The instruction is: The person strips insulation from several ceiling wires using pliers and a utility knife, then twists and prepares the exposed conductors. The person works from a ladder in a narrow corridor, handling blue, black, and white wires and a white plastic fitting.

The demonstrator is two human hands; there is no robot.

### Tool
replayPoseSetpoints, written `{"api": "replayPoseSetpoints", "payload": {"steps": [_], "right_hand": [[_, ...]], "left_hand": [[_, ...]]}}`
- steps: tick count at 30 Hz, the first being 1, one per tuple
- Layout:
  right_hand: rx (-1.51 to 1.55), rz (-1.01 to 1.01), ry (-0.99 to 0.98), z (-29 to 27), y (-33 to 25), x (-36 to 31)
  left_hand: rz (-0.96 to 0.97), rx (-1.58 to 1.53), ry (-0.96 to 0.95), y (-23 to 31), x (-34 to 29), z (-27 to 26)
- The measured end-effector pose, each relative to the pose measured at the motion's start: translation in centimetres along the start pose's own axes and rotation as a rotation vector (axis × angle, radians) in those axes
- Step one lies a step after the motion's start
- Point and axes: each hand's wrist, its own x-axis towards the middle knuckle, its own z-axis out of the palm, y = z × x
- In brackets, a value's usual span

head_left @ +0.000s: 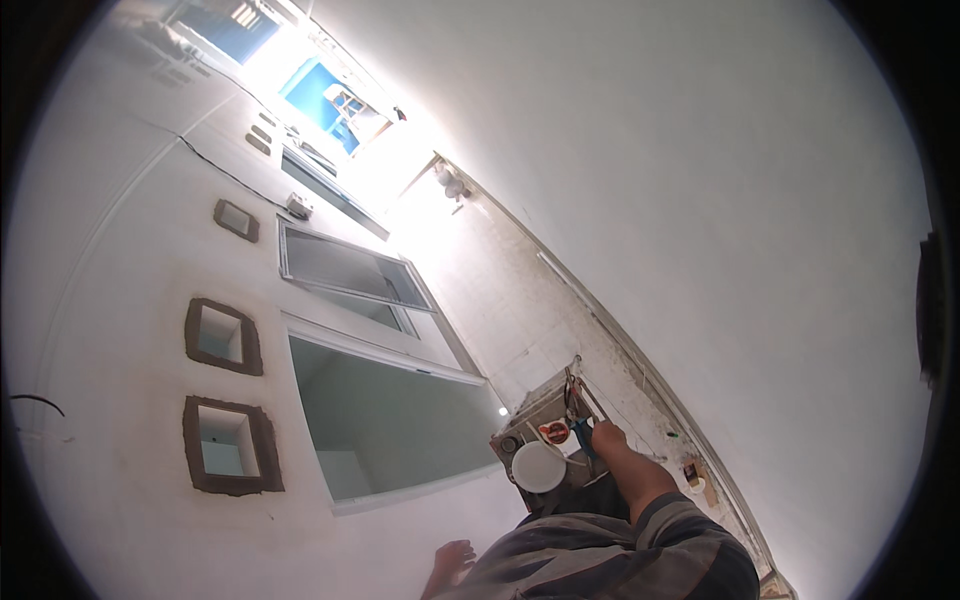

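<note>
My right hand (608,438) reaches over a worn, cluttered stand (547,400) in front of me. Its fingers look closed around a thin, pale stick-like piece, whose kind I cannot make out. Beside that hand is a tool with a blue handle (583,437). A round white lid or tub (538,467) and a red-and-white roll or tin (553,432) sit on the stand. Low on the left, my left hand (456,556) hangs by my body near the white wall, fingers curled, with nothing visible in it.
The white wall on the left has a wide opening (400,420), a framed window panel (350,268) and several small square recesses with brown borders (234,446). Small items (694,476) lie on the floor at right. A ladder (350,108) stands far off in bright light.
</note>
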Motion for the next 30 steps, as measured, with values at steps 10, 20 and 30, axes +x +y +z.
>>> {"api": "replayPoseSetpoints", "payload": {"steps": [10, 20, 30], "right_hand": [[0.037, 0.104, -0.038, 0.0, -1.4, -0.8], [-0.002, 0.107, -0.061, 1.0, 0.5, 1.3], [0.163, 0.005, 0.079, -6.2, 0.5, 8.0]], "left_hand": [[0.256, 0.549, -0.098, -0.8, 7.7, -6.3], [0.012, -0.586, -0.024, 2.5, 11.7, -5.4], [0.933, -0.319, 0.804, 21.0, 4.5, -23.2]]}}
